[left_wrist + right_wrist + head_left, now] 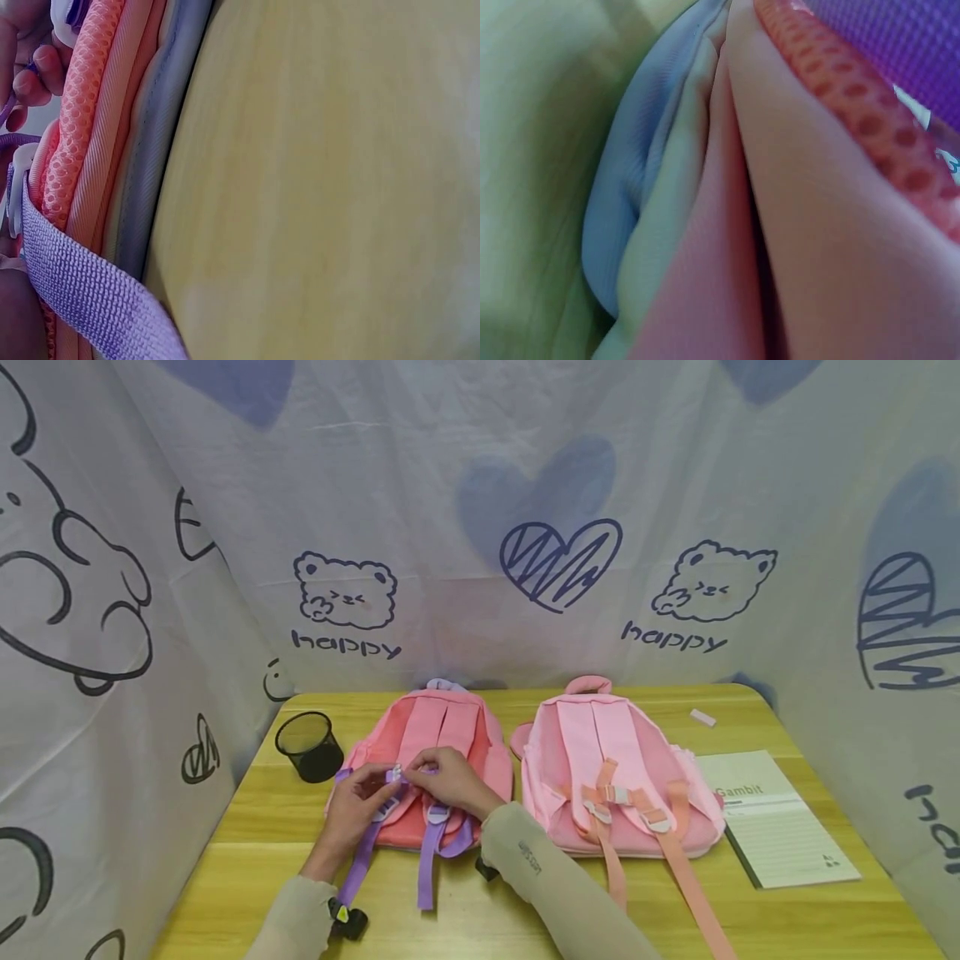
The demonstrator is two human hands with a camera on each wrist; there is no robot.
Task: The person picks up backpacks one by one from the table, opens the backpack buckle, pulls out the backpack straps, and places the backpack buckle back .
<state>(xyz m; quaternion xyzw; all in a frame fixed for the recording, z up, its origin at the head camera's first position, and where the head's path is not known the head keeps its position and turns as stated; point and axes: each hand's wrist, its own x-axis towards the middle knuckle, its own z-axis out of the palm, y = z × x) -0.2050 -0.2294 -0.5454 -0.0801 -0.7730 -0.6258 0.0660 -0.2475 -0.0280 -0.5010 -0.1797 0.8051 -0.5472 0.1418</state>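
Observation:
A coral-pink backpack lies with its shoulder straps up, left of the table's middle. Over it, my left hand pinches a small white buckle between thumb and fingers. From the other side, my right hand pinches the purple strap close by the buckle, fingertips almost meeting the left ones. Two purple webbing straps hang from white adjusters toward the table's front. In the left wrist view, a purple strap crosses the bag's mesh edge. The right wrist view shows mostly the bag's side.
A light pink backpack with orange straps and a joined white buckle lies to the right. Beside it are a notebook and a small pale pink block. A black mesh cup stands on the left. Printed curtains surround the table.

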